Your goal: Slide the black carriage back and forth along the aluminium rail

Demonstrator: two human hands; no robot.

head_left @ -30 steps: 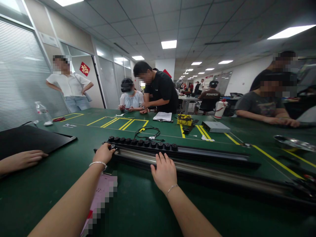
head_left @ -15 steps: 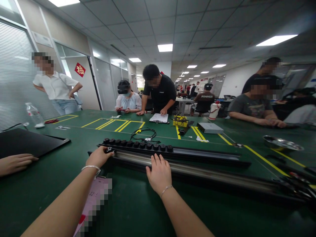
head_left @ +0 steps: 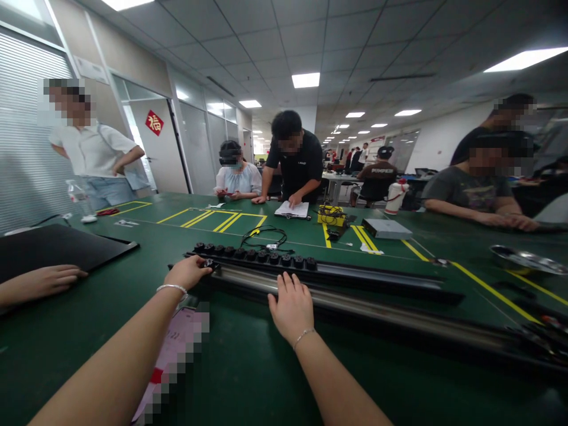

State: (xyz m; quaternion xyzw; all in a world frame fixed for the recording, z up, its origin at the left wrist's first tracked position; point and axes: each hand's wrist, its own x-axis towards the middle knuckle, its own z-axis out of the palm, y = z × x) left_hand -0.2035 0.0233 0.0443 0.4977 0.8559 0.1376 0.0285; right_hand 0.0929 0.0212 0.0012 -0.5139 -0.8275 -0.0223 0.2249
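A long black rail with a metallic channel lies across the green table. At its left end my left hand has its fingers closed on a small black module in the channel. My right hand lies on the near edge and top of the same rail, its fingers stretched and holding nothing. Just behind is a second black rail, with a row of several round black modules along its left part.
Another person's hand rests by a black panel at the left. A pink sheet lies near my left forearm. Behind the rails are a black cable, a yellow object, a grey box and a metal bowl.
The view has shifted a little, so the table and rails appear farther right. Both my hands keep nearly the same places on the near rail.
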